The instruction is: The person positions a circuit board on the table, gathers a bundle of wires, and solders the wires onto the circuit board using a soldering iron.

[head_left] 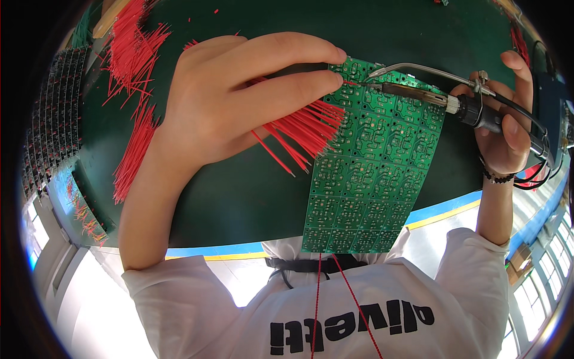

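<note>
Green mat (239, 197), circuit panel (371, 161) between hands — left (239, 102), right (514, 119).

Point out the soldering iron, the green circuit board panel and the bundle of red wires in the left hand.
soldering iron (412, 91), head view, on its metal barrel near the tip.
green circuit board panel (371, 155), head view, on its bare middle.
bundle of red wires (311, 127), head view, on the fanned ends below the left hand's fingers.

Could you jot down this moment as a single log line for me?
left hand: holds thin red wires against green printed circuit panel | right hand: grips black-handled soldering iron, tip at panel's top edge | surface: dark green table mat
</note>
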A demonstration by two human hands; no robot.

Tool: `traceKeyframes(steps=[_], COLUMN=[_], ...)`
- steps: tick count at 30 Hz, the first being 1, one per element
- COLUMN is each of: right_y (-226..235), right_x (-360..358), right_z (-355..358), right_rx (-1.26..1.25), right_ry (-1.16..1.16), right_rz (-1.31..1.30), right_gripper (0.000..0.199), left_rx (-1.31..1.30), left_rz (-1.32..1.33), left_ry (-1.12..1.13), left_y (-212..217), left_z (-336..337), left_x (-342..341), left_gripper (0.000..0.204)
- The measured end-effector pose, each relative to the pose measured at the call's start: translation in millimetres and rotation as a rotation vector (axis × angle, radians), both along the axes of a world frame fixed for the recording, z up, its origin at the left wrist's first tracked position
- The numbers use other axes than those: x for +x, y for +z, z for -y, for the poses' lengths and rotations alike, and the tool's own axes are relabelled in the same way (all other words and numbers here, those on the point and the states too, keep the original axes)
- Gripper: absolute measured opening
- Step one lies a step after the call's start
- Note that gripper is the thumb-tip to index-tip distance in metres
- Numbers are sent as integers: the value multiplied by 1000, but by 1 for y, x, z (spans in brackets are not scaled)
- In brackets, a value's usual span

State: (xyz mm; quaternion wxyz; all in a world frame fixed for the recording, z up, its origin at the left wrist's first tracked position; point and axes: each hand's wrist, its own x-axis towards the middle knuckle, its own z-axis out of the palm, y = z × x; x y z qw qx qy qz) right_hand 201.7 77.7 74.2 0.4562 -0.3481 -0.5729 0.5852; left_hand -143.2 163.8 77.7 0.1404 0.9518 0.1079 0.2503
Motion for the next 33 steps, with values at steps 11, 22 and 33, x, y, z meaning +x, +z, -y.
traceKeyframes(steps=[11,22,33], right_y=[1,3,-2], right_x=[-4,-4,-6], right_z=[2,-1,1], right_rx=[-35,8,-19], right_ry=[-51,-65,-46], right_rz=[26,-21,9], right_gripper=[78,77,75], left_rx=[6,0,18], left_rz=[-2,18,4], left_ry=[0,7,36], left_y=[-2,0,-3], left_z=[0,0,3], left_x=[-1,1,-2], left_gripper=[28,29,29])
